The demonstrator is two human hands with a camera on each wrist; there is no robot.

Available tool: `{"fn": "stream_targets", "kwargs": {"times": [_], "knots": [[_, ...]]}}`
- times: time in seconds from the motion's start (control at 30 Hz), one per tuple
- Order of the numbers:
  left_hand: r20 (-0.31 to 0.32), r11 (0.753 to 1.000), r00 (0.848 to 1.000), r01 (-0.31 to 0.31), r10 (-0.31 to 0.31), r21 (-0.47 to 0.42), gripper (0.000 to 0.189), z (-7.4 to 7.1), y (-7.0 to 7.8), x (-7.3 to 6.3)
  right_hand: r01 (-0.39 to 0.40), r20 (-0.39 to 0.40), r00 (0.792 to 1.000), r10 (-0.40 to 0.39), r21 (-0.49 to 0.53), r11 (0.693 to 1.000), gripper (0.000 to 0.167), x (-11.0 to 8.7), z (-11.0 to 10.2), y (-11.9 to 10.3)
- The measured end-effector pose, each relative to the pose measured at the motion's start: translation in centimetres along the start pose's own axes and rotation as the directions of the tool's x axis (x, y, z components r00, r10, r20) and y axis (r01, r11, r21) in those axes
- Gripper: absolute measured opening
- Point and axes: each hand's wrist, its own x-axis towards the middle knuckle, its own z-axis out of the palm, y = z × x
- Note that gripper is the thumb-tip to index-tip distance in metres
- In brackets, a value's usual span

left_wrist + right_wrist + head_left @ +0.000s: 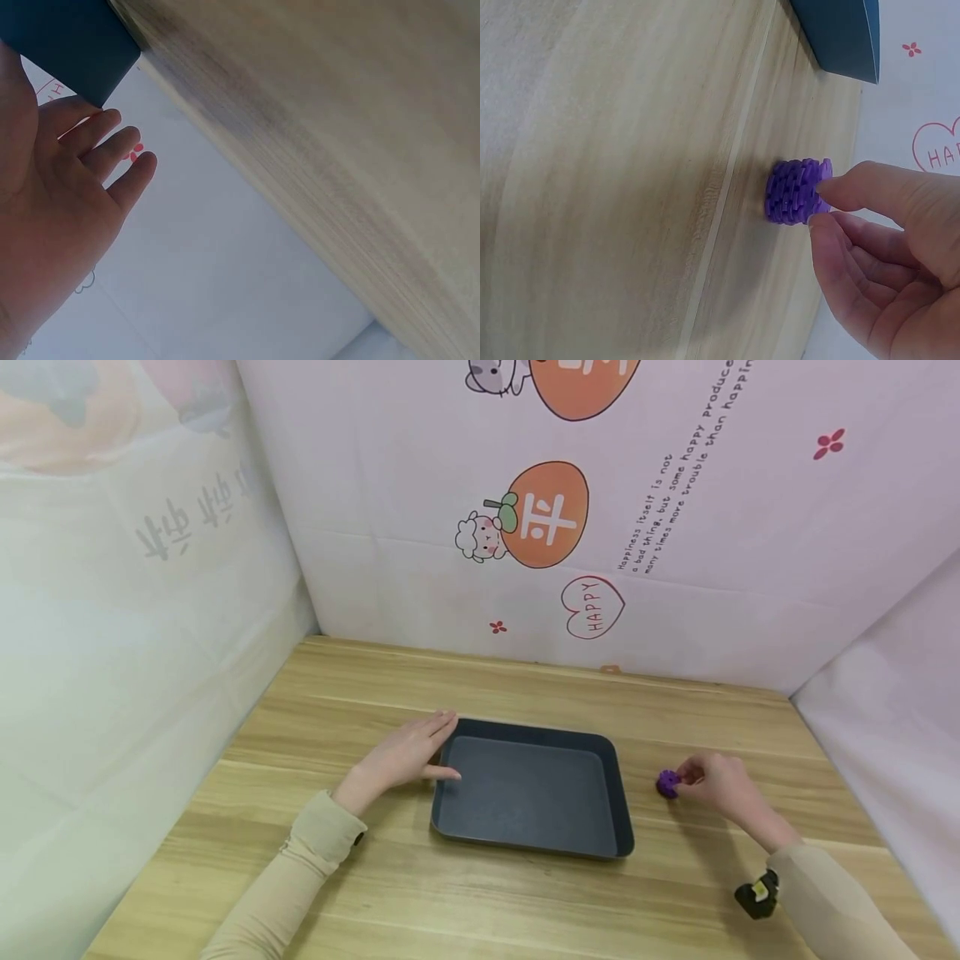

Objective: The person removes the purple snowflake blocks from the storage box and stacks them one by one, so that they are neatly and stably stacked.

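Observation:
A dark grey rectangular tray (525,793) with raised walls lies on the wooden table. My left hand (401,756) is at its back left corner, fingers extended along the outside and thumb reaching over the left rim. Seen from the left wrist, fingertips of that hand (67,165) meet the tray corner (82,45). To the tray's right stands a short stack of purple notched discs (795,191). The thumb and index finger of my right hand (716,785) pinch the top disc (823,180) at its edge; the other fingers are curled beneath.
The wooden table (360,893) ends at a white printed cloth (420,593) behind it. More white cloth hangs at the left (135,635) and right sides. A small orange print shows at the table's back edge.

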Motion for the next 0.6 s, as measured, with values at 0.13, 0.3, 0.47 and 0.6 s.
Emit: {"fn": "stream_targets", "kwargs": {"times": [0.13, 0.3, 0.47, 0.6], "knots": [[-0.009, 1.000, 1.000, -0.008, 0.008, 0.011, 0.092, 0.14, 0.02, 0.13, -0.009, 0.012, 1.000, 0.009, 0.005, 1.000, 0.014, -0.17, 0.14, 0.28], [-0.002, 1.000, 1.000, -0.008, 0.008, 0.009, 0.093, 0.45, 0.01, 0.28, -0.019, 0.021, 1.000, 0.019, -0.005, 1.000, 0.015, -0.53, 0.30, 0.55], [0.008, 1.000, 1.000, -0.008, 0.008, 0.001, 0.093, 0.53, -0.01, 0.38, -0.019, 0.023, 1.000, 0.019, 0.001, 1.000, 0.016, -0.80, -0.01, 0.64], [0.003, 1.000, 1.000, -0.008, 0.008, -0.005, 0.093, 0.69, -0.01, 0.25, -0.025, 0.014, 1.000, 0.025, 0.009, 1.000, 0.017, -0.98, -0.24, 0.53]]}}
